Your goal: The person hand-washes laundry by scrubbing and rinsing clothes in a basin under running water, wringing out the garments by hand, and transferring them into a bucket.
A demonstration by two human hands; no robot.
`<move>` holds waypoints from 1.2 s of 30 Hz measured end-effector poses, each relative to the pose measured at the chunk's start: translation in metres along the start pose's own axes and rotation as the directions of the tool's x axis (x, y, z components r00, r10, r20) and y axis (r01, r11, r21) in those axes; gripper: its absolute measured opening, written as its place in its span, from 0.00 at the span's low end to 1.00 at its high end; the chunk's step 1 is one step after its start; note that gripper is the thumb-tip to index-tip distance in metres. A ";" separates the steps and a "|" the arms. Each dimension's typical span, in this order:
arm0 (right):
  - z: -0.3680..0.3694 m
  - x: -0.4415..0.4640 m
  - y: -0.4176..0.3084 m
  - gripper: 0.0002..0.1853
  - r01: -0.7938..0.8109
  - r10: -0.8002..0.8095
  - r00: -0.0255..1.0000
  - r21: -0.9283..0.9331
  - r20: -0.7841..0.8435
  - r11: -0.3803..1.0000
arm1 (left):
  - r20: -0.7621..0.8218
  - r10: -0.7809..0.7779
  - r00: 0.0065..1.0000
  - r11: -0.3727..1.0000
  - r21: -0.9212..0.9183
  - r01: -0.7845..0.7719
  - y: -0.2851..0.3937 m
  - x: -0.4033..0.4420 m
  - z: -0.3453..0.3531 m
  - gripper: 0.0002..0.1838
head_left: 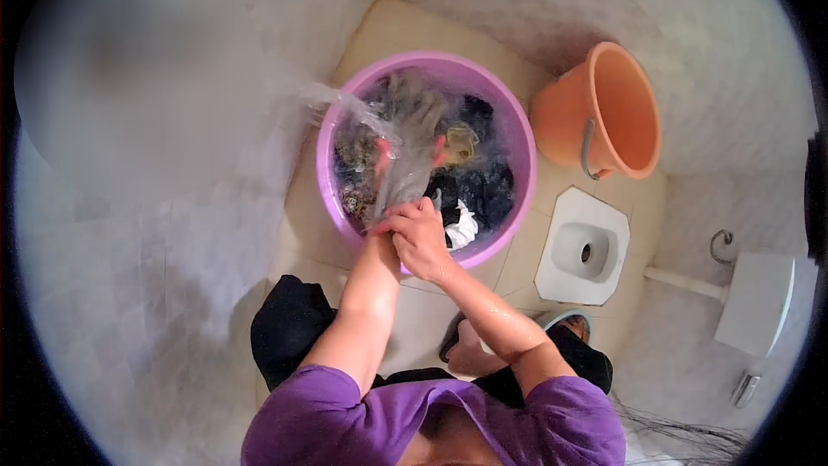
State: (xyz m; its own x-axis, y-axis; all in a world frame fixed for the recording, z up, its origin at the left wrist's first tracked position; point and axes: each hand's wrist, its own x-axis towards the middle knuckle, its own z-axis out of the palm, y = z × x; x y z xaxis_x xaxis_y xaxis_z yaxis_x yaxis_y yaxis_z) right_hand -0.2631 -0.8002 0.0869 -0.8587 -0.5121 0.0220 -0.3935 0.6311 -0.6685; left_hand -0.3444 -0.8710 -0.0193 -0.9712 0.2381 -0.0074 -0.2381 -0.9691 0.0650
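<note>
Wrinkled, translucent film is held in the bent, narrowed fingers of the right hand at the left wrist, above soaked fabrics in a round, smooth purple basin. The left hand is veiled; its finger spread cannot be told.

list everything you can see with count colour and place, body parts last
basin: 1, pinkish purple, centre
wet clothes: several, uncountable, mostly dark, inside basin
white cloth: 1, white, basin's near edge
bucket: 1, orange, beyond toilet
squat toilet: 1, white, right of basin
wall box: 1, white, far right
pipe: 1, white, meeting wall box
floor tiles: several, beige, below
translucent covering: 1, greyish, over left hand, material unclear
right hand: 1, bare, at left wrist
left hand: 1, mostly obscured, over basin
</note>
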 end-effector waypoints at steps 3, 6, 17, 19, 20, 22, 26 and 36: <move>0.014 0.027 0.013 0.10 -0.108 0.105 0.994 -0.220 -0.023 0.969 | -0.241 0.142 0.960 0.989 0.081 -0.126 -0.029 0.004 -0.058 0.37; 0.010 0.129 0.096 0.15 -0.595 0.583 0.803 -0.111 -0.122 0.796 | -0.592 0.200 0.781 0.980 0.113 -0.166 -0.037 -0.003 -0.023 0.25; 0.048 0.106 0.082 0.18 -0.323 0.245 0.918 -0.228 -0.312 0.919 | -0.595 0.071 0.801 0.997 0.036 -0.061 -0.027 -0.014 -0.026 0.26; 0.049 0.105 0.089 0.17 -0.206 0.074 0.925 -0.330 -0.373 0.921 | -0.127 0.061 0.990 0.977 -0.194 -0.085 -0.032 -0.007 -0.056 0.25; 0.047 0.079 0.065 0.17 -0.220 0.087 0.922 -0.325 -0.378 0.920 | 0.393 0.174 0.903 0.934 -0.357 -0.024 -0.042 -0.007 -0.096 0.24; 0.032 0.033 0.004 0.16 -0.177 0.115 0.952 -0.204 -0.284 0.963 | 0.195 -0.008 0.981 0.876 -0.471 0.101 -0.035 -0.031 -0.099 0.22; 0.030 0.087 0.046 0.16 -0.310 0.264 0.939 -0.211 -0.221 0.927 | -0.433 -0.063 0.899 0.988 -0.154 -0.005 -0.016 -0.023 -0.012 0.22; 0.036 0.060 0.053 0.22 -0.457 0.409 0.885 -0.245 -0.224 0.855 | -0.502 0.111 0.858 0.994 0.069 -0.088 -0.037 -0.028 -0.050 0.20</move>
State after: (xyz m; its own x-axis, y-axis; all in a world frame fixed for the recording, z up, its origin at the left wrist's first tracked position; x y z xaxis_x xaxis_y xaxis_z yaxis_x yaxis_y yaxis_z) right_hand -0.3236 -0.8183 0.0258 -0.9940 -0.0645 -0.0880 -0.0241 0.9164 -0.3996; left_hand -0.3084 -0.8451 -0.0718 -0.8637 0.0643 -0.4999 -0.1508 -0.9794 0.1346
